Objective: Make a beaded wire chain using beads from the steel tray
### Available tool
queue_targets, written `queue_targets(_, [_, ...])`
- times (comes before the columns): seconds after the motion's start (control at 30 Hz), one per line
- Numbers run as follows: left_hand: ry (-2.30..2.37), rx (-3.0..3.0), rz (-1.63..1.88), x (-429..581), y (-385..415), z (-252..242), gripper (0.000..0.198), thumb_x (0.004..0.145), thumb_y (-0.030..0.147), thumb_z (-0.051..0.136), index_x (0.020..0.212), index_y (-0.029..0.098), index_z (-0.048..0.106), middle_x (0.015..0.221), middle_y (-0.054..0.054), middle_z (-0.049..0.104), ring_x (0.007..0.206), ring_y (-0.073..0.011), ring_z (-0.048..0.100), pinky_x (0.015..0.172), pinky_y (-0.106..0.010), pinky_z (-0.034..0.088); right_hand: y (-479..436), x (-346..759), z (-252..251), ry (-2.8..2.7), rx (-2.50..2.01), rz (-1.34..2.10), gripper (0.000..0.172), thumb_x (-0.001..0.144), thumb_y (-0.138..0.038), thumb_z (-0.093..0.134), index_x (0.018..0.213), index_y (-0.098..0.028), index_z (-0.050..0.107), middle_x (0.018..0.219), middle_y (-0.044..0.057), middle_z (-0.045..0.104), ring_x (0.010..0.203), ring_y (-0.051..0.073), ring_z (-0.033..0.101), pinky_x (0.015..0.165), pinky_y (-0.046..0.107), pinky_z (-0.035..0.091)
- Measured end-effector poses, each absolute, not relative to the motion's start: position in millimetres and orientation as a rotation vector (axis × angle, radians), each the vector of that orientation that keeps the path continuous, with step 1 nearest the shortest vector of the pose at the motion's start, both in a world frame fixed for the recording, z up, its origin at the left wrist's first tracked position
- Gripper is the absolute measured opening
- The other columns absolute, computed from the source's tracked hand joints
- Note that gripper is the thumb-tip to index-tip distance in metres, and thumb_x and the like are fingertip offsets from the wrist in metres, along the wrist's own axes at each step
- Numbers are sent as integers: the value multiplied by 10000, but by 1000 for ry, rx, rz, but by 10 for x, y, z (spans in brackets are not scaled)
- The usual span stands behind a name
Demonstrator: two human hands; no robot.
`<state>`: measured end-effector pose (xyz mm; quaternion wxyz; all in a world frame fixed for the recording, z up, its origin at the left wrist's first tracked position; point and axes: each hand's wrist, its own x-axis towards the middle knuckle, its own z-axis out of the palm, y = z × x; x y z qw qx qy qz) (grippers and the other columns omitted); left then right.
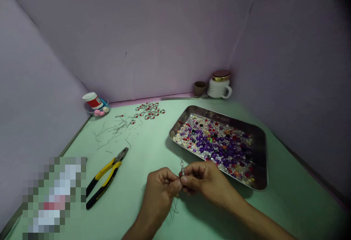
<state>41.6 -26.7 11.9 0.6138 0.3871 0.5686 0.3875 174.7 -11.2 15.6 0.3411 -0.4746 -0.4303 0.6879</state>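
Both hands meet over the near middle of the green tabletop. Between the finger and thumb of my right hand (204, 179) is a short string of clear beads (182, 167), standing up above the fingertips. My left hand (164, 187) pinches at the lower end of this string, its fingertips touching those of the right. What exactly lies between the left fingertips is hidden. Thin wires (174, 209) show on the table just below the hands. Right behind my right hand stands a metal tray (216, 113) of mixed purple, red, black and clear beads (211, 141).
Yellow-black pliers (108, 177) lie at left, jaws slightly apart. Beyond them are loose wire pieces (117, 126) and several small beaded rings (150, 111). A tub (93, 100) sits far left; a brown cup (200, 88) and white lidded mug (218, 86) stand against the back wall.
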Motion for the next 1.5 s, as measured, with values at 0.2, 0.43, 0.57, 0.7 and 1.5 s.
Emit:
queue_targets(0.2, [1389, 1141, 860, 392, -265, 92, 179, 644, 245, 597, 524, 138, 518, 447, 11, 520, 410, -73, 381, 401, -187, 275, -106, 1707, 150, -1018, -1215, 1776, 162, 558, -246, 657, 530, -141, 537, 406, -43, 535, 371, 66, 482, 412, 197, 386])
queue_targets(0.43, [1444, 2256, 1108, 368, -386, -9, 201, 759, 60, 411, 722, 136, 594, 649, -61, 547, 595, -137, 522, 558, -232, 418, -105, 1674, 57, -896, -1251, 1664, 239, 524, -289, 701, 564, -113, 544, 429, -24, 538, 392, 78, 489, 439, 218, 401])
queue_targets(0.57, [1416, 2636, 1104, 363, -428, -6, 226, 719, 11, 439, 870, 104, 579, 639, -71, 560, 562, -147, 522, 502, -229, 425, -122, 1669, 50, -858, -1260, 1633, 269, 512, -324, 713, 564, -112, 556, 431, -20, 537, 397, 84, 486, 444, 227, 405])
queue_targets(0.7, [1400, 2835, 1137, 408, -465, 19, 186, 696, 15, 451, 812, 81, 581, 570, -69, 560, 515, -148, 528, 469, -231, 428, -137, 1652, 41, -801, -1277, 1607, 287, 483, -345, 724, 554, -118, 562, 446, -17, 541, 418, 103, 508, 462, 246, 427])
queue_targets(1.5, [1547, 1998, 731, 365, -436, 108, 134, 734, 119, 465, 725, 174, 587, 682, -36, 591, 616, -144, 541, 555, -232, 405, -108, 1635, -36, -888, -1156, 1814, 246, 535, -308, 695, 575, -123, 538, 471, -36, 530, 433, 76, 478, 478, 225, 376])
